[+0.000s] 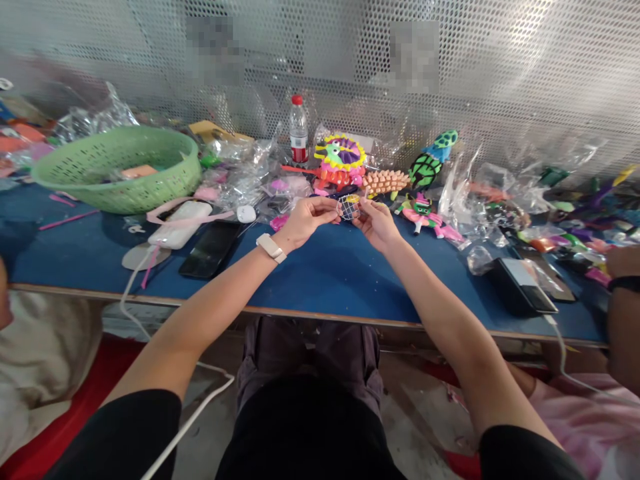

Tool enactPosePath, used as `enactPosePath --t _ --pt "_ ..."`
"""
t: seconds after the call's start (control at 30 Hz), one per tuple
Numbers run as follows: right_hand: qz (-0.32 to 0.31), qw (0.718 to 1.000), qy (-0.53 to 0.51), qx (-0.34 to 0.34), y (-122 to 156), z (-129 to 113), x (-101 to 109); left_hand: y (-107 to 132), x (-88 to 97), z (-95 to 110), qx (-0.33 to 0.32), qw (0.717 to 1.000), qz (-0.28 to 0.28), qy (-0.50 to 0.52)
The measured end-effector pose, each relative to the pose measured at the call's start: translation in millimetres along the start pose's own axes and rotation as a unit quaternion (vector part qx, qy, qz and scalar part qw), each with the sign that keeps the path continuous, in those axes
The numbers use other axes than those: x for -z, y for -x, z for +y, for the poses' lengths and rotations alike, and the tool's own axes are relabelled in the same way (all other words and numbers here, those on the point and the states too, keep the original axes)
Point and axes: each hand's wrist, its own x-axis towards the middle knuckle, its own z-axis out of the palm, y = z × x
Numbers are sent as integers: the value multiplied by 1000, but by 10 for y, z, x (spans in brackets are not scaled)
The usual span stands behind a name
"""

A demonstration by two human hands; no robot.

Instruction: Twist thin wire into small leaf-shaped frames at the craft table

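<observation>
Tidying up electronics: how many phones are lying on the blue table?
1 for certain: a black smartphone lying flat, left of the left hand, beside the white power bank. Others may hide under the plastic bags.

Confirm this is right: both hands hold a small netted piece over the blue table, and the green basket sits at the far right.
Not quite. The head view shows the green basket at the far left. The left hand and right hand do hold the small netted piece over the blue table.

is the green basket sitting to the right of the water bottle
No, the green basket sits on the blue table well to the left of the water bottle.
</observation>
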Motion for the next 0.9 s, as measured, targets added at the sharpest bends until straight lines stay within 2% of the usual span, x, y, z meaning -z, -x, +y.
enactPosePath --t 0.17,0.27,0.43,0.57,0.9 --pt "19 984 83 156 6 103 -16 -7 -9 -59 33 998 61 13" --pt "6 971 127 203 12 143 -23 -3 -5 -73 28 997 67 -19" --pt "-65 968 159 186 40 88 0 5 18 -36 -29 991 74 -104" --pt "-88 947 238 197 74 16 7 12 11 -2 -52 987 56 -143" --pt "-97 941 259 194 106 34 -29 2 0 -69 -54 991 56 -106"
